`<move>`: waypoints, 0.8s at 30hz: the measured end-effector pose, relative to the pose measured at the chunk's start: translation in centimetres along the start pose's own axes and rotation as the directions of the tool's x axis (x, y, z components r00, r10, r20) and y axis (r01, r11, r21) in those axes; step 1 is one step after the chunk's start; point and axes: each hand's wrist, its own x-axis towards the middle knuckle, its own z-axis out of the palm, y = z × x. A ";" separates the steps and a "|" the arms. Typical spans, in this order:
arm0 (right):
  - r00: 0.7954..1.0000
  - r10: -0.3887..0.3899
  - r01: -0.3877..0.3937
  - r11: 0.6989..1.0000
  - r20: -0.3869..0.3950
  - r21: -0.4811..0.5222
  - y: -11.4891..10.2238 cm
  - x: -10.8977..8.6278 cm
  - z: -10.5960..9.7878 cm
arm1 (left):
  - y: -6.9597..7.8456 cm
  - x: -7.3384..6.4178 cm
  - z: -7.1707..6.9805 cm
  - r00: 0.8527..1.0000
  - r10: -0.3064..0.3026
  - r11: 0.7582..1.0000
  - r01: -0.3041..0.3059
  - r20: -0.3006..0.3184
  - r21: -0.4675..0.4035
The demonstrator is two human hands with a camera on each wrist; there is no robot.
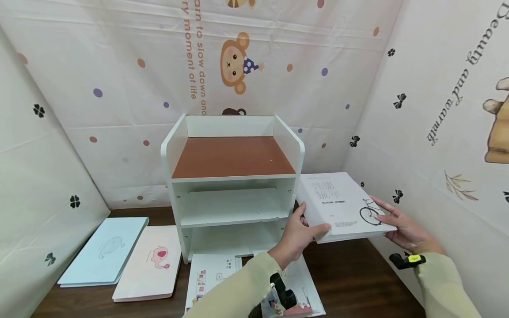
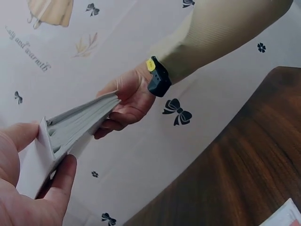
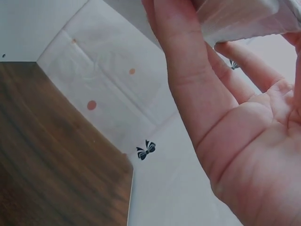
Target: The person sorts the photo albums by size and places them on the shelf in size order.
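Observation:
A thick white book [image 1: 338, 203] with a bicycle drawing on its cover is held above the table, right of the white shelf unit [image 1: 234, 221]. My left hand [image 1: 296, 236] grips it at the spine corner, thumb on the cover. On the opposite edge my right hand [image 1: 409, 229] pinches it, thumb on top and fingers beneath. The left wrist view shows the page edges of the book [image 2: 80, 125] between the left hand [image 2: 33, 183] and the right hand [image 2: 127, 101]. In the right wrist view, the right hand's fingers [image 3: 183, 61] reach under the book.
The shelf unit has a brown top surface [image 1: 234, 157] and two white compartments below. A light blue notebook [image 1: 105, 251] and a pale pink one [image 1: 149, 265] lie at its left. White illustrated books [image 1: 208, 280] lie before it. Patterned cloth walls [image 1: 449, 154] surround the dark wooden table [image 1: 350, 278].

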 end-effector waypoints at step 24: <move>0.996 -0.018 0.006 0.989 0.082 0.149 -3.6 1.9 1.0 | 5.5 0.3 0.8 0.999 0.030 0.999 -0.030 -0.022 -0.021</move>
